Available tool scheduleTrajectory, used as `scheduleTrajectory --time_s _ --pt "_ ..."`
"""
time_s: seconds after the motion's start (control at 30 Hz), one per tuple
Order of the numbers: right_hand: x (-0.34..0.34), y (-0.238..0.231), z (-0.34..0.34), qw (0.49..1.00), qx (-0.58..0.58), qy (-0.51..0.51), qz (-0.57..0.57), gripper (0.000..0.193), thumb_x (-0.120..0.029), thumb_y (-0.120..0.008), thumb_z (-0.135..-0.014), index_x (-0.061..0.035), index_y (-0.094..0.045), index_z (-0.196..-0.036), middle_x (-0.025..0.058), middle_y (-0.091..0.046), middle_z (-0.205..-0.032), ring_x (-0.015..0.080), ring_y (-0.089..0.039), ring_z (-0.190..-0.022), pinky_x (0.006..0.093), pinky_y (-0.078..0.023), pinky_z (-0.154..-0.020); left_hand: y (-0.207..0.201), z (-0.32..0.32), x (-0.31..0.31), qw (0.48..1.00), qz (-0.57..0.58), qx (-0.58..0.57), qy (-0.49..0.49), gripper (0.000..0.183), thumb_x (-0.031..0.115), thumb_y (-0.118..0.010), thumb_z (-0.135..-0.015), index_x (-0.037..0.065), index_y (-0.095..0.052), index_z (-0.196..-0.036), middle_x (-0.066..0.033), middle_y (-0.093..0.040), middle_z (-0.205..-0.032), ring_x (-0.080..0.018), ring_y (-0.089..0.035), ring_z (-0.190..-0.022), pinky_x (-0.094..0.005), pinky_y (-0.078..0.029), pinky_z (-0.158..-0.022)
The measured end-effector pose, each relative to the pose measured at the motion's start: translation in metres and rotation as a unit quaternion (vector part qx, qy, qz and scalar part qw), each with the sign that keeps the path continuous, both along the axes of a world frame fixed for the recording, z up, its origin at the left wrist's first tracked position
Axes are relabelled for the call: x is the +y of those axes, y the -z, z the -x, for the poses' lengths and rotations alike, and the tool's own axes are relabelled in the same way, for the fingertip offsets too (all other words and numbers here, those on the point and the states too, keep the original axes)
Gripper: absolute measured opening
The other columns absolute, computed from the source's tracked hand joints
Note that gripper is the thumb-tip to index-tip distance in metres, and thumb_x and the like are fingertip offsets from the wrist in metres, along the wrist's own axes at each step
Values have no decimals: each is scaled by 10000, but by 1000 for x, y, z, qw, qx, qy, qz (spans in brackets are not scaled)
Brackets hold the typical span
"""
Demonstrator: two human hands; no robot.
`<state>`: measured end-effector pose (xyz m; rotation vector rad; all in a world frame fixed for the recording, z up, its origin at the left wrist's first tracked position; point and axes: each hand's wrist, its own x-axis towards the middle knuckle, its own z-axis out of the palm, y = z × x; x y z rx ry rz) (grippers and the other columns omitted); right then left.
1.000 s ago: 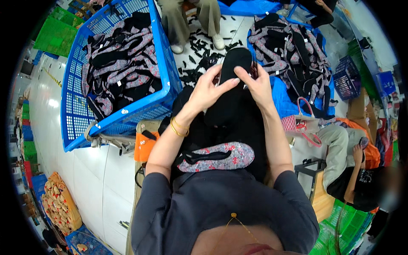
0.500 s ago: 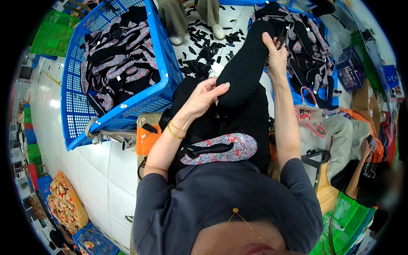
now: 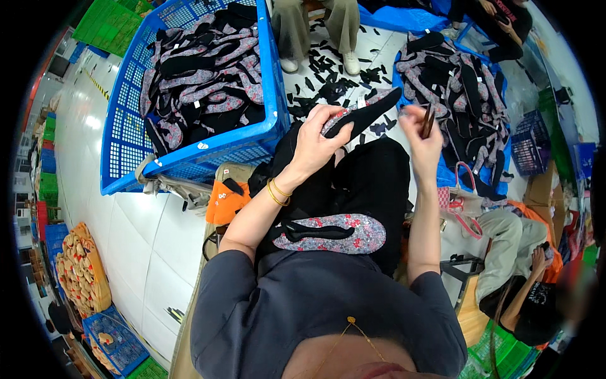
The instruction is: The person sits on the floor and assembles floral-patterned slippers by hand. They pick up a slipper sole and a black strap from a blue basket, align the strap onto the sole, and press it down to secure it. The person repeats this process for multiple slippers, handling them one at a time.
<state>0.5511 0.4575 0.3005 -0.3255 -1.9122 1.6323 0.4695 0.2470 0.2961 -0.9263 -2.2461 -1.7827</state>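
Note:
My left hand (image 3: 320, 142) grips a black shoe insole (image 3: 367, 114) with a floral-patterned underside, held up above my lap. My right hand (image 3: 421, 134) is raised just to the right of the insole's tip and pinches a small dark strip (image 3: 428, 120) between its fingers. A second floral insole (image 3: 334, 231), grey with red flowers and a black strip across it, lies flat on my lap on black trousers. Gold bangles circle my left wrist.
A large blue plastic crate (image 3: 189, 151) full of floral and black insoles stands at upper left. Another heap of insoles lies on a blue sheet (image 3: 454, 88) at upper right. Black scraps (image 3: 328, 76) litter the floor. Other people sit ahead and at right.
My left hand now holds the insole alone. My right hand has let go of its far end and come back toward me with a small dark strip pinched in it.

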Motion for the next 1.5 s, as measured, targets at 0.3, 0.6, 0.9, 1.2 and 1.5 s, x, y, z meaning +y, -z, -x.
scheduleTrajectory --time_s 0.3,0.6,0.9,1.2,1.5 --pt "-47 1 17 978 7 -194 -81 159 -87 -715 -841 13 -658 -951 -34 -534 -777 31 -461 -650 189 -365 -555 17 -12 -7 988 40 145 -13 311 23 -756 -670 16 -636 -957 -125 -630 -919 -287 -627 -861 -341 -508 -769" --pt "-48 -7 7 937 -89 -227 251 221 -237 -647 -933 -25 -627 -994 -97 -464 -683 -7 -351 -545 173 -238 -477 17 -19 -11 997 28 70 -8 314 28 -745 -710 7 -609 -993 -110 -631 -925 -242 -631 -839 -304 -505 -757" --pt "-31 13 -33 986 -93 -71 -123 313 -199 -603 -946 3 -582 -1185 94 -647 -1027 117 -602 -911 259 -478 -806 31 -18 -16 993 -22 109 -40 313 -17 -753 -673 -1 -615 -953 -124 -626 -917 -255 -625 -828 -321 -503 -752" --pt "-64 -5 -31 975 -113 -99 -165 220 -176 -680 -881 5 -596 -973 86 -643 -761 133 -610 -658 272 -486 -621 29 -20 -17 976 5 217 -29 380 -11 -769 -615 44 -622 -961 -102 -639 -884 -282 -623 -806 -348 -490 -712" --pt "-32 2 -25 971 -84 -79 211 220 -286 -585 -964 -72 -634 -945 -58 -499 -687 20 -401 -540 163 -267 -455 33 -22 -19 964 22 264 -10 435 26 -786 -591 62 -643 -1001 -80 -604 -949 -286 -589 -862 -366 -500 -754"
